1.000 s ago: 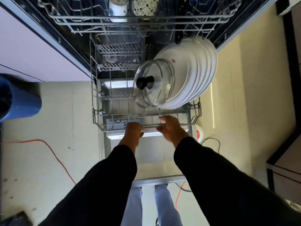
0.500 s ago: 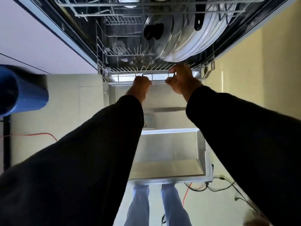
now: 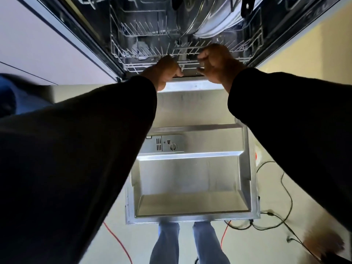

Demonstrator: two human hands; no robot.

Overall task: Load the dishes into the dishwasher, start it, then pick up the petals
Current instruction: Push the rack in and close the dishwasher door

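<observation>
The lower rack (image 3: 144, 54) sits inside the dishwasher (image 3: 80, 25), the lid (image 3: 182, 21) standing left of the plates (image 3: 219, 29) in its right half, the left hand (image 3: 163, 71) and right hand (image 3: 215, 60) gripping its front rail, the door (image 3: 190, 178) lying before it.

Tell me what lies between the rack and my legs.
Head view: the open door lies flat between rack and legs, its dispenser showing.

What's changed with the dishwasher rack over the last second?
The lower rack, with its plates and glass lid, has slid off the open door back into the dishwasher. The left hand and right hand grip its front rail as before; the door stays down.
</observation>
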